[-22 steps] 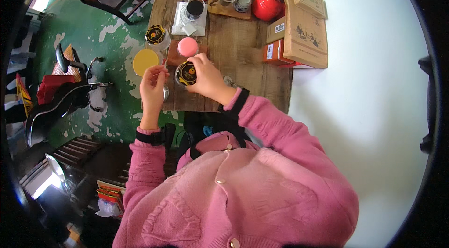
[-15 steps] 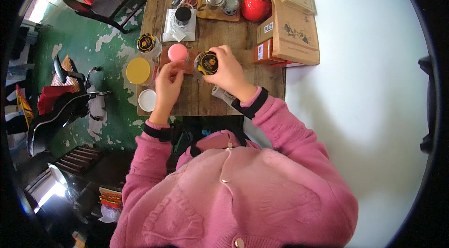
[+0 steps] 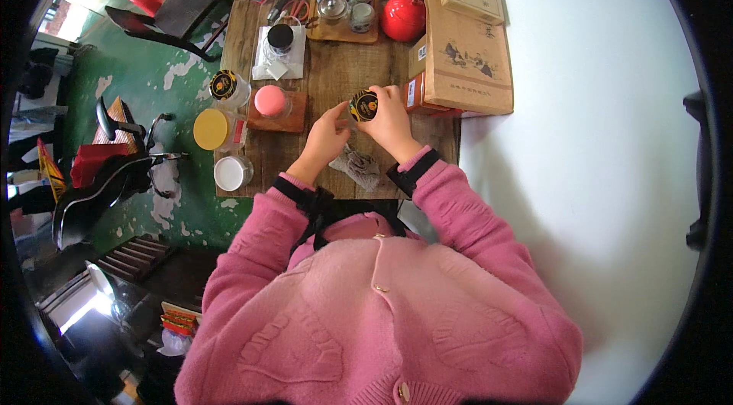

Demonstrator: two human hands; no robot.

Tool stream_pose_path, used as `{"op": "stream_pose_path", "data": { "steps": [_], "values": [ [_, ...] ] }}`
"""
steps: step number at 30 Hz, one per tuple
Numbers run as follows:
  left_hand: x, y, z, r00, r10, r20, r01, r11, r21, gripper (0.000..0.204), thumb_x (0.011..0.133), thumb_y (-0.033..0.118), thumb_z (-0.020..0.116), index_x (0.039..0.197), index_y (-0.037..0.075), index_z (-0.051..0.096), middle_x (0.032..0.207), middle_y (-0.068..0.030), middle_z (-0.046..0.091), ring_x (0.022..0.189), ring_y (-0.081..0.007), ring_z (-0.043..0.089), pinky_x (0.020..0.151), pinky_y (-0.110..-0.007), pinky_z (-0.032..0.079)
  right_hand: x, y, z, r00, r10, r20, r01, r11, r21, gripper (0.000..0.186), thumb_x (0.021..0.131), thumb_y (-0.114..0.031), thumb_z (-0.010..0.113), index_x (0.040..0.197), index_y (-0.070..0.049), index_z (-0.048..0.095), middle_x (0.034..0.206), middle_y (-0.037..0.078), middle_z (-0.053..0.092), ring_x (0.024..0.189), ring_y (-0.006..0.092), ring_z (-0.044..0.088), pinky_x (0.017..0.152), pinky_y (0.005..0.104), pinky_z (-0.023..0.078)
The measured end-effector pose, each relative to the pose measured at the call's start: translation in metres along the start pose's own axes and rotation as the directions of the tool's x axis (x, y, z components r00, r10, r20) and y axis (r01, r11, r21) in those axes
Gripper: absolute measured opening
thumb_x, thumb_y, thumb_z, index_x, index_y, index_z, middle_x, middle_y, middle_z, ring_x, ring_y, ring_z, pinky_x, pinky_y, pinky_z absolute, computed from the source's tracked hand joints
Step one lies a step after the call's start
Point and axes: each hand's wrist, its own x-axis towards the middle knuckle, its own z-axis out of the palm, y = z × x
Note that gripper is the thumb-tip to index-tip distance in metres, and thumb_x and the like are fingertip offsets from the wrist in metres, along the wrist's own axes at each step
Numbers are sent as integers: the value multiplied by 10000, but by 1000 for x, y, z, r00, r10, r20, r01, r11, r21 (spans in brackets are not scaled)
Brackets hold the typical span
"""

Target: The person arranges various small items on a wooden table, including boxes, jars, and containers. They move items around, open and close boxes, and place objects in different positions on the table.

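My right hand (image 3: 388, 121) is closed round a jar with a black-and-gold lid (image 3: 364, 106), held above the wooden table. Just left of that jar is my left hand (image 3: 328, 136), its fingers slightly apart and seemingly empty. A crumpled grey cloth (image 3: 357, 167) lies on the table near both hands. To the left, a clear jar with a pink lid (image 3: 270, 100) sits on a reddish-brown block (image 3: 296, 112). Along the table's left edge stand another black-and-gold-lidded jar (image 3: 224, 85), a yellow-lidded jar (image 3: 211, 129) and a white-lidded jar (image 3: 232, 173).
Farther back, a wooden tray (image 3: 347, 35) carries several small cups, beside a red round pot (image 3: 403, 17). Brown paper packages (image 3: 467, 61) fill the table's right side against the white wall. A black-lidded item (image 3: 280, 38) rests on a white sheet; scissors (image 3: 298, 9) lie behind.
Both hands have moved right, away from the pink-lidded jar, with the black-and-gold-lidded jar still in my right hand. My view has shifted slightly.
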Motion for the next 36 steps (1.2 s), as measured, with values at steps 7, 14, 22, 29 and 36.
{"op": "stream_pose_path", "data": {
  "steps": [7, 14, 22, 29, 36],
  "values": [
    [15, -6, 3, 998, -54, 13, 54, 998, -16, 583, 895, -19, 560, 1464, -24, 432, 1398, -178, 580, 1199, -279, 638, 958, -343, 524, 10, 12, 13, 999, 28, 43, -26, 999, -37, 704, 611, -146, 903, 1205, -73, 532, 1188, 151, 493, 1075, 378, 588, 878, 448, 528],
    [19, -17, -8, 996, -66, 59, 66, 998, 0, 590, 880, -20, 564, 1456, -38, 438, 1376, -192, 596, 1202, -271, 641, 962, -347, 527, 10, 12, 27, 999, 25, 25, -24, 999, -36, 737, 603, -114, 909, 1230, -61, 525, 1208, 152, 497, 1089, 384, 585, 889, 451, 526],
    [18, -24, -8, 994, -68, 84, 66, 997, 29, 613, 866, -19, 574, 1463, -38, 435, 1364, -198, 606, 1192, -270, 648, 964, -347, 526, 3, 8, 30, 996, 79, 51, -75, 994, -86, 766, 611, -138, 924, 1256, -54, 519, 1212, 145, 499, 1120, 369, 571, 897, 446, 520],
    [17, -27, -17, 995, -21, 99, 25, 999, -39, 583, 875, -13, 579, 1447, -23, 468, 1323, -191, 633, 1189, -268, 650, 961, -351, 528, 4, 9, 36, 996, 76, 46, -73, 994, -79, 782, 617, -138, 925, 1273, -44, 510, 1247, 150, 492, 1112, 384, 580, 902, 441, 521],
    [-7, -3, -50, 996, -21, 87, 17, 999, 52, 443, 911, 10, 609, 1352, -11, 570, 1206, -145, 696, 1115, -222, 674, 947, -335, 535, 0, -5, 31, 995, 73, 65, -65, 990, -122, 938, 605, -193, 944, 1388, -67, 443, 1288, 174, 458, 1178, 399, 521, 962, 472, 477]
  ]
}}
